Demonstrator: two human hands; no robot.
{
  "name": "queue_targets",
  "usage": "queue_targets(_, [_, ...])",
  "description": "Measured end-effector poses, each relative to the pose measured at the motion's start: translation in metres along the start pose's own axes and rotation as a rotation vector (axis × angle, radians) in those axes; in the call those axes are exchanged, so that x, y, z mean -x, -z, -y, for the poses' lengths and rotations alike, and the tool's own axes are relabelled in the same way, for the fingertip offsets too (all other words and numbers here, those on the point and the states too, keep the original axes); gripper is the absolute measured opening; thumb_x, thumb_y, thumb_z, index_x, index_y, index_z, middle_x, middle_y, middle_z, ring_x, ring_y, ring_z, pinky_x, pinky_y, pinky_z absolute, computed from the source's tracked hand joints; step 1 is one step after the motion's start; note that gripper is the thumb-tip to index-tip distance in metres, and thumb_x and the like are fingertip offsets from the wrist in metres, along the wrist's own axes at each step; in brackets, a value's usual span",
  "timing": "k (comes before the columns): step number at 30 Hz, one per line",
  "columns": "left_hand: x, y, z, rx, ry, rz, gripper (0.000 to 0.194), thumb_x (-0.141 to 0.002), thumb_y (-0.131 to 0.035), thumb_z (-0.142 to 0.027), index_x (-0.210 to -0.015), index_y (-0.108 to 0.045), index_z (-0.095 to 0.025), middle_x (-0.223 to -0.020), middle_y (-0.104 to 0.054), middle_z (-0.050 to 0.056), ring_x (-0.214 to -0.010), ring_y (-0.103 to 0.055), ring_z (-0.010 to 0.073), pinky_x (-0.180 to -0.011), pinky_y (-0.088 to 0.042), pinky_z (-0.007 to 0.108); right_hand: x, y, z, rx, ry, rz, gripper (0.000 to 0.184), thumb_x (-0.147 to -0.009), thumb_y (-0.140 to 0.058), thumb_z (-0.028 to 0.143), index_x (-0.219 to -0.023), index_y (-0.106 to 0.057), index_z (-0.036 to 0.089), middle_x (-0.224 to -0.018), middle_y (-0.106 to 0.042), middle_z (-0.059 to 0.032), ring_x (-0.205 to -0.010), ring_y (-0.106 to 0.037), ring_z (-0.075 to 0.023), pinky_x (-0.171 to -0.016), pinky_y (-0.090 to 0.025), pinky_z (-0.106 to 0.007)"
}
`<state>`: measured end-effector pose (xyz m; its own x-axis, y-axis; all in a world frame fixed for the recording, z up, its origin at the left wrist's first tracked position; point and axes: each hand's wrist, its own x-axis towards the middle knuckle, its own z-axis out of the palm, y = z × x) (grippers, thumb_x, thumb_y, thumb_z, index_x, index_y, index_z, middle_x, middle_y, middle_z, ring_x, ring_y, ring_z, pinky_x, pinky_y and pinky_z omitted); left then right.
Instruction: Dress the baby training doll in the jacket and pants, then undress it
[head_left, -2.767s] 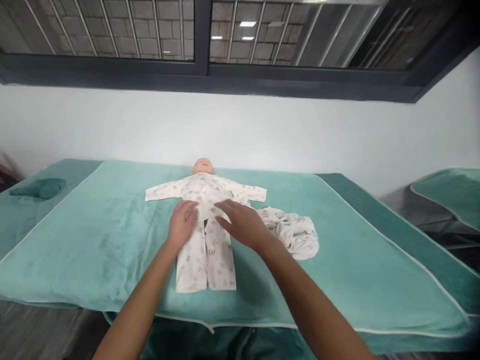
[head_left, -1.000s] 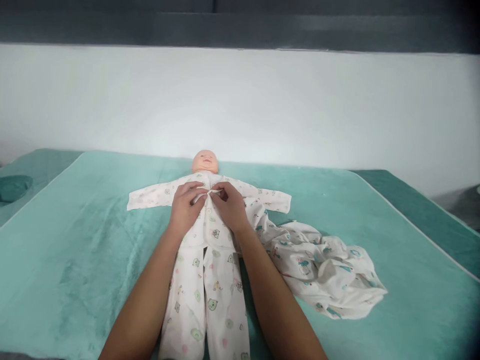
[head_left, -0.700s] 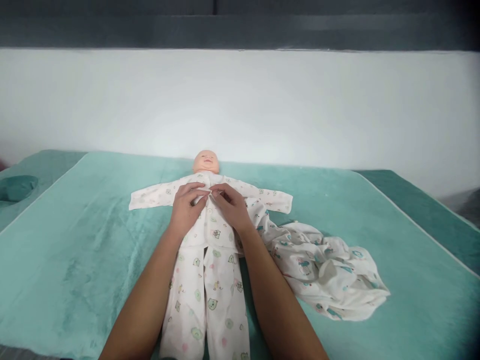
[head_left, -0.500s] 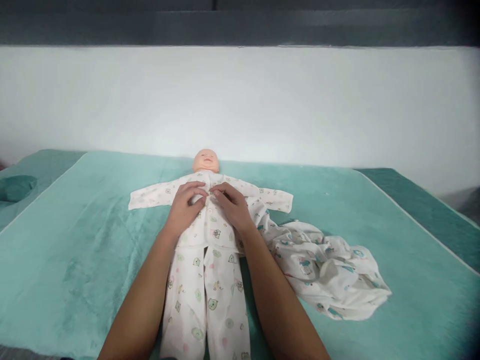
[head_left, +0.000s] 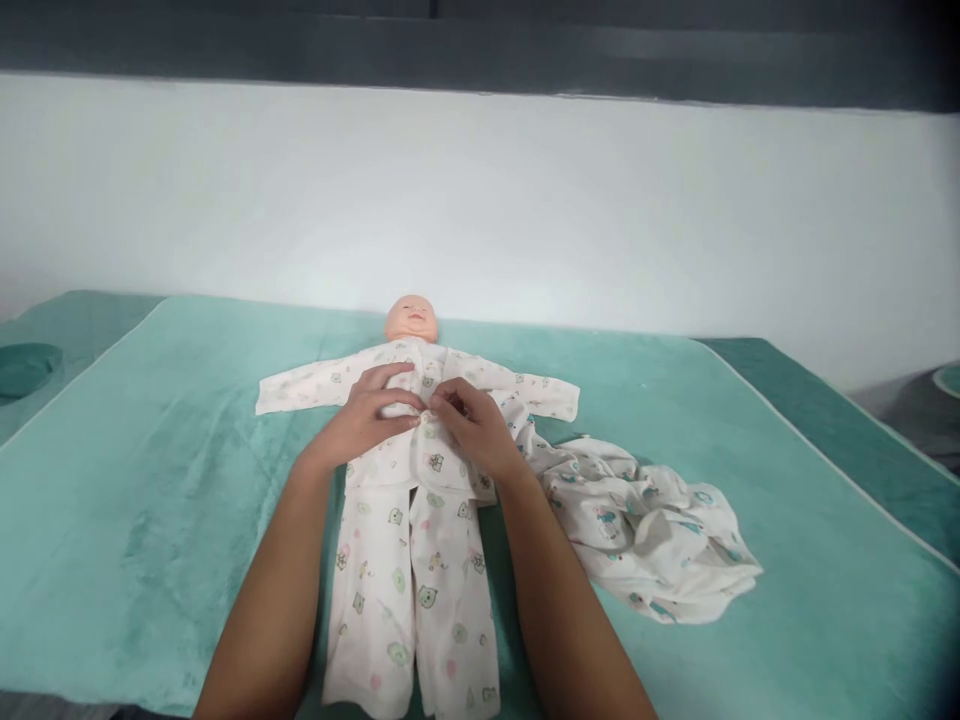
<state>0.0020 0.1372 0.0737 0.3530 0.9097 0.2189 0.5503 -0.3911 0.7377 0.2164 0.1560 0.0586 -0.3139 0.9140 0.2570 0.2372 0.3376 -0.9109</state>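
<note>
A baby doll (head_left: 411, 318) lies on its back, dressed in a white printed baby shirt (head_left: 379, 462) with both sleeves spread out. Matching baby pants (head_left: 379, 600) cover its legs. My left hand (head_left: 373, 405) rests on the shirt's chest, its thumb and a fingertip close on the front opening and another finger stretched flat above. On the other side of the opening, my right hand (head_left: 474, 425) is closed, pinching the shirt's front edge near a button. The exact spot between the fingertips is partly hidden.
A crumpled white printed cloth (head_left: 652, 530) lies right of the doll, reaching up to my right forearm. Under everything spreads a green plush cover (head_left: 187, 480). A white wall (head_left: 480, 200) rises behind it. At the left edge sits a green rounded item (head_left: 28, 370).
Both hands have shifted slightly down the shirt's front. My right fingers have curled into a tighter pinch, while the left fingers have spread more. The view has tilted a little.
</note>
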Motion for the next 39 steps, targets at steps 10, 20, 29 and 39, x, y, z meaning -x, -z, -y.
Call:
queue_targets(10, [-0.004,-0.010,0.000,-0.123,-0.020,-0.075,0.020,-0.090,-0.072,-0.042,-0.080,-0.068,-0.025,-0.152,-0.051,0.003,-0.148,-0.038,0.0329,-0.123,-0.031,0.053,-0.001,0.005,0.000,-0.135,-0.039,0.079,0.029,-0.092,-0.062,0.050,-0.088,-0.070,0.023,-0.076,-0.062,0.0007,-0.064,-0.047,-0.0133,-0.059,-0.037,-0.027])
queue_targets(20, [-0.013,-0.016,0.015,0.035,0.131,-0.555,0.025,-0.082,-0.062,-0.017,-0.070,-0.041,-0.023,-0.116,-0.066,0.005,-0.112,-0.063,0.0212,-0.097,-0.050,0.036,-0.014,-0.004,-0.026,-0.182,-0.207,-0.365,0.035,-0.087,-0.063,0.052,-0.071,-0.064,0.022,-0.056,-0.046,0.0047,-0.056,-0.042,-0.0136,-0.058,-0.037,-0.029])
queue_targets(29, [0.031,0.052,0.072,-0.312,0.521,-0.616,0.033,-0.064,-0.048,0.000,-0.082,-0.062,-0.023,-0.099,-0.068,0.005,-0.091,-0.064,0.0247,-0.081,-0.048,0.035,-0.015,0.027,-0.062,0.295,-0.270,-0.279,0.020,-0.078,-0.065,0.040,-0.086,-0.072,0.024,-0.082,-0.073,-0.0016,-0.080,-0.064,-0.0225,-0.078,-0.046,-0.036])
queue_targets(39, [0.008,0.024,0.061,-0.257,0.139,-0.695,0.035,-0.088,-0.046,-0.010,-0.109,-0.070,-0.024,-0.122,-0.071,0.007,-0.120,-0.062,0.0257,-0.107,-0.048,0.043,0.026,0.072,-0.094,0.725,-0.132,-0.307,0.036,-0.094,-0.049,0.038,-0.121,-0.063,0.019,-0.115,-0.067,-0.0159,-0.101,-0.064,-0.0292,-0.087,-0.049,-0.043])
